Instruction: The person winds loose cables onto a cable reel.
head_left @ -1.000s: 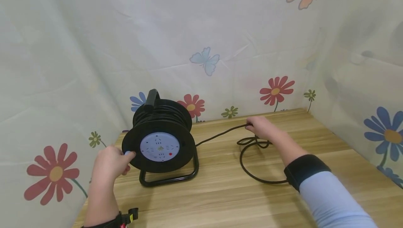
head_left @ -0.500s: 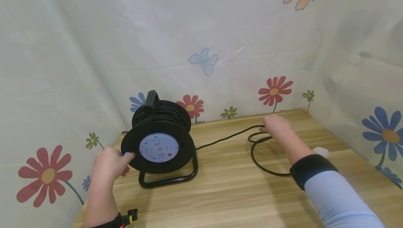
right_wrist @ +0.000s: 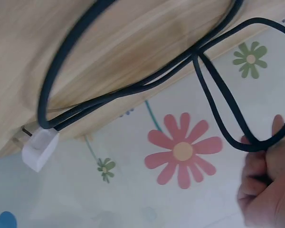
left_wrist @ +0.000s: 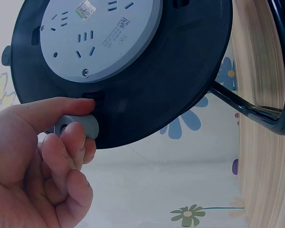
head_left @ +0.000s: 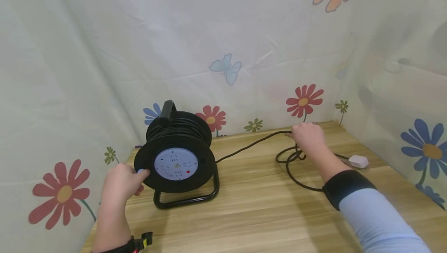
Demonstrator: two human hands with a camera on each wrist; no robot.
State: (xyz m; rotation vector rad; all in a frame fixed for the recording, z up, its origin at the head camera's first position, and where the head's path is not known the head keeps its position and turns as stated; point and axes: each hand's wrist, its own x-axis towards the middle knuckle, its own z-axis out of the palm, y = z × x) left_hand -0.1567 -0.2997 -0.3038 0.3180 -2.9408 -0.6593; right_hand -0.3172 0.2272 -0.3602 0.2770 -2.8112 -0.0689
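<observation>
A black cable reel (head_left: 206, 167) stands at the left of the table in the head view. Its round pale socket panel (head_left: 164, 163) faces me. My left hand (head_left: 120, 181) pinches a small grey crank knob (left_wrist: 90, 126) at the rim of the reel's front disc, with thumb on one side and curled fingers on the other. To the right, my right hand (head_left: 309, 138) grips the black cable (head_left: 255, 143), which runs slack from the reel. More cable hangs in loops below that hand. The cable ends in a white plug (head_left: 358, 161) lying on the table.
The wooden table (head_left: 244, 214) carries the reel's tubular stand (head_left: 188, 202). Close behind and at both sides hang printed curtains (head_left: 258, 20) with flowers and butterflies. The back edge of the table lies just beyond my right hand.
My right hand has moved right with the cable, then slightly up, and the loops have shifted right. The white plug has come into view. My left hand keeps its place on the knob.
</observation>
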